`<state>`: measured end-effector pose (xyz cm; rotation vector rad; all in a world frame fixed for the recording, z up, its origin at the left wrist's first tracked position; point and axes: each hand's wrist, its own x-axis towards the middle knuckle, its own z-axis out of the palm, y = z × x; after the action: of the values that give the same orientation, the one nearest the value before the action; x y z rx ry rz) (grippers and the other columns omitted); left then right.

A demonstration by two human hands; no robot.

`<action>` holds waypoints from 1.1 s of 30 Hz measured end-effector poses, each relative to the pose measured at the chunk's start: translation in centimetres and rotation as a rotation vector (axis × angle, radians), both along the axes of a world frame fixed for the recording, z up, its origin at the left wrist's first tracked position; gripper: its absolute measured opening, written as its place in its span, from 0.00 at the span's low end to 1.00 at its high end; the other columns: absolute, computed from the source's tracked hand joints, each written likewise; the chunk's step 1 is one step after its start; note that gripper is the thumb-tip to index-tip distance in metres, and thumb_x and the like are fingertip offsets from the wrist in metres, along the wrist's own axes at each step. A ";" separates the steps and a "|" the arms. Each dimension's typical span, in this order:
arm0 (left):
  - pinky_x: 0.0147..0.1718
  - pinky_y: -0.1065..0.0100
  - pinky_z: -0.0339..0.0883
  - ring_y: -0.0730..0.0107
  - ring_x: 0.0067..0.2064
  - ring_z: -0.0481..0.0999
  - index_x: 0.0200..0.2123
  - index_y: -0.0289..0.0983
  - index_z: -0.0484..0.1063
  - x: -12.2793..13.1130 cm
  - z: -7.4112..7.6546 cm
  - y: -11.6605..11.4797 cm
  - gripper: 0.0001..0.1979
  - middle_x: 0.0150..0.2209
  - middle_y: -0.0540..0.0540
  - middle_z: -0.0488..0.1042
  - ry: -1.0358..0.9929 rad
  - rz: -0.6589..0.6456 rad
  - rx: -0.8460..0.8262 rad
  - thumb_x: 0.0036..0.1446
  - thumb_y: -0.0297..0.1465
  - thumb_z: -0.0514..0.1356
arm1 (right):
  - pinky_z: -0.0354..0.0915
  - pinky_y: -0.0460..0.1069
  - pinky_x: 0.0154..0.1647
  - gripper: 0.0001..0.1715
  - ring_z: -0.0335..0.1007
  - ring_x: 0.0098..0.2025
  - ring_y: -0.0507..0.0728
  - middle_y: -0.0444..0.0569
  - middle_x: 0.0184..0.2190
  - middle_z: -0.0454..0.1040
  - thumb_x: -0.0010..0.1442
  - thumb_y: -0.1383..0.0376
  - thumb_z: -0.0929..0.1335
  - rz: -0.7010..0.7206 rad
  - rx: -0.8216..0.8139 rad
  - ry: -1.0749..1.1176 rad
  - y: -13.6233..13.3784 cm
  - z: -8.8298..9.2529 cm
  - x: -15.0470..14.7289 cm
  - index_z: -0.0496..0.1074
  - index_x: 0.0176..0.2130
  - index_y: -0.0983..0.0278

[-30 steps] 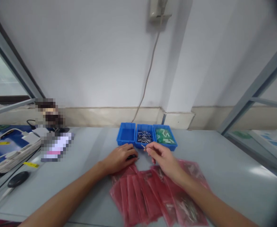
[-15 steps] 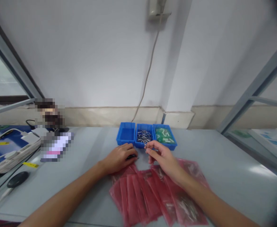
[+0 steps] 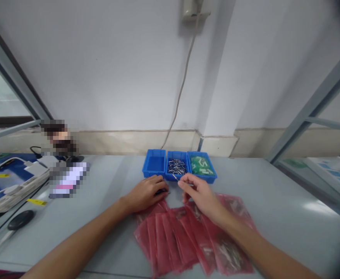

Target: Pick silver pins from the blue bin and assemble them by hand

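Pinched between the thumb and index finger of my right hand [image 3: 196, 189] is a thin silver metal pin [image 3: 176, 177], its tip pointing up and left. This hand is just in front of the middle blue bin [image 3: 170, 177], which holds a pile of similar small metal pins [image 3: 177, 166]. My left hand [image 3: 150, 190] rests low on the table with its fingers curled round small dark and silver pieces [image 3: 161, 191], mostly hidden. Under and in front of both hands lie several overlapping pink plastic bags [image 3: 176, 244]; some contain metal pieces.
Left of the middle bin stands another blue bin [image 3: 155, 164]; the right blue bin [image 3: 213, 179] holds green-and-white packets [image 3: 201, 166]. Farther left are a phone-like screen [image 3: 71, 179], a power strip [image 3: 16, 193] and a black oval device [image 3: 21, 220] with a cable. Metal frames flank the table.
In my right fingers, the pin now sticks out more visibly, pointing up and left. My left hand has stayed in place.
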<state>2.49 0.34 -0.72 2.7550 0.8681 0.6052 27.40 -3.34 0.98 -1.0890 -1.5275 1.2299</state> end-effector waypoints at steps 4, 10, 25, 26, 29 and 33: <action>0.47 0.63 0.70 0.61 0.48 0.76 0.49 0.40 0.76 0.1 0.1 0.0 0.06 0.46 0.45 0.75 0.003 0.003 -0.007 0.76 0.33 0.59 | 0.57 0.47 0.26 0.25 0.59 0.21 0.50 0.36 0.22 0.62 0.70 0.45 0.69 -0.027 -0.027 0.043 0.1 0.0 0.0 0.67 0.32 0.60; 0.49 0.63 0.69 0.62 0.48 0.76 0.50 0.40 0.75 0.2 0.0 0.0 0.06 0.46 0.45 0.75 0.007 -0.002 -0.008 0.76 0.32 0.58 | 0.53 0.46 0.23 0.26 0.57 0.21 0.50 0.37 0.22 0.63 0.67 0.43 0.72 -0.118 -0.044 0.172 0.4 -0.3 -0.6 0.69 0.33 0.61; 0.48 0.63 0.69 0.62 0.48 0.76 0.50 0.41 0.75 0.3 -0.1 0.0 0.06 0.47 0.45 0.75 0.010 0.004 -0.007 0.76 0.31 0.59 | 0.57 0.44 0.21 0.23 0.59 0.21 0.49 0.37 0.22 0.65 0.64 0.46 0.74 -0.195 -0.104 0.271 -0.2 0.2 -1.9 0.70 0.33 0.61; 0.47 0.63 0.69 0.62 0.48 0.76 0.50 0.41 0.75 0.3 -0.1 0.0 0.06 0.47 0.45 0.75 0.010 0.002 -0.007 0.76 0.31 0.59 | 0.58 0.44 0.21 0.23 0.60 0.21 0.49 0.37 0.22 0.66 0.64 0.47 0.74 -0.193 -0.107 0.280 -0.2 0.2 -2.0 0.70 0.33 0.61; 0.48 0.63 0.69 0.62 0.48 0.76 0.50 0.41 0.75 0.3 -0.2 0.0 0.06 0.46 0.45 0.75 0.013 -0.002 -0.008 0.76 0.31 0.59 | 0.60 0.45 0.22 0.20 0.64 0.21 0.50 0.39 0.26 0.71 0.65 0.48 0.73 -0.186 -0.113 0.311 -0.2 0.3 -1.9 0.72 0.37 0.61; 0.48 0.63 0.69 0.62 0.48 0.76 0.50 0.40 0.75 0.3 -0.3 0.1 0.06 0.46 0.45 0.75 0.027 0.001 0.012 0.76 0.31 0.59 | 0.61 0.47 0.23 0.18 0.68 0.23 0.52 0.43 0.35 0.76 0.68 0.50 0.70 -0.171 -0.033 0.233 -0.2 0.0 -1.8 0.73 0.51 0.58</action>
<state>2.79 0.42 -0.99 2.7799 0.8750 0.5766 25.65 -3.52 1.02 -1.0349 -1.2169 1.2202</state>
